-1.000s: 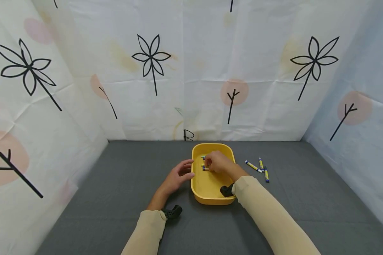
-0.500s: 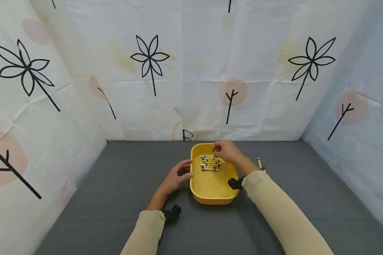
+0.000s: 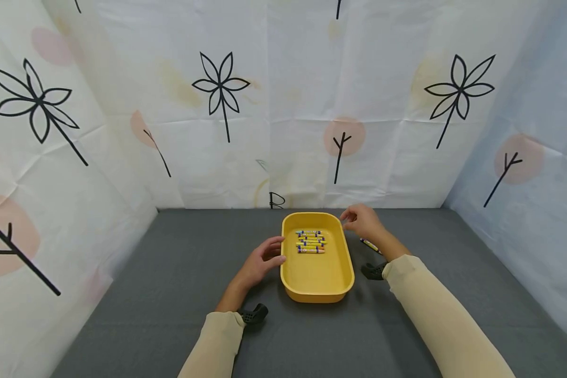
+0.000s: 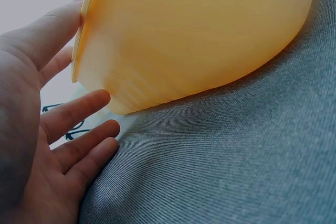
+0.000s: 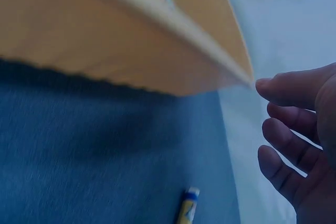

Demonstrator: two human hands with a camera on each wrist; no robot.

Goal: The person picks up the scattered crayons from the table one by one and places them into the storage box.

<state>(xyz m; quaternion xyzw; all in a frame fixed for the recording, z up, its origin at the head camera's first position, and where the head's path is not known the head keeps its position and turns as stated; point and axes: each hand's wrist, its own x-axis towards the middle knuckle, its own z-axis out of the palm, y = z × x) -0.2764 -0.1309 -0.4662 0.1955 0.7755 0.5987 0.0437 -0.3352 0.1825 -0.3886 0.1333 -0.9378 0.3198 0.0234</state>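
A yellow plastic tub (image 3: 317, 273) stands in the middle of the grey cloth. Inside it, toward the far end, several crayons (image 3: 311, 242) with yellow wrappers lie side by side in a stack of rows. My left hand (image 3: 263, 261) touches the tub's left rim, its fingers extended and spread, as the left wrist view also shows. Just beyond the right rim hovers my right hand (image 3: 365, 222), its fingers loosely bent and nothing between them. Below it a crayon (image 3: 370, 245) lies on the cloth, partly hidden by the right arm; the right wrist view shows one end of a crayon (image 5: 188, 205).
Grey cloth (image 3: 208, 241) covers the tabletop. A pale fabric backdrop (image 3: 293, 168) with drawn flowers and twigs closes off the back and both sides. Each wrist wears a black device (image 3: 255, 314).
My right hand has lifted away from the crayons in the tub and moved right, past the rim. The left hand stays at the left rim.
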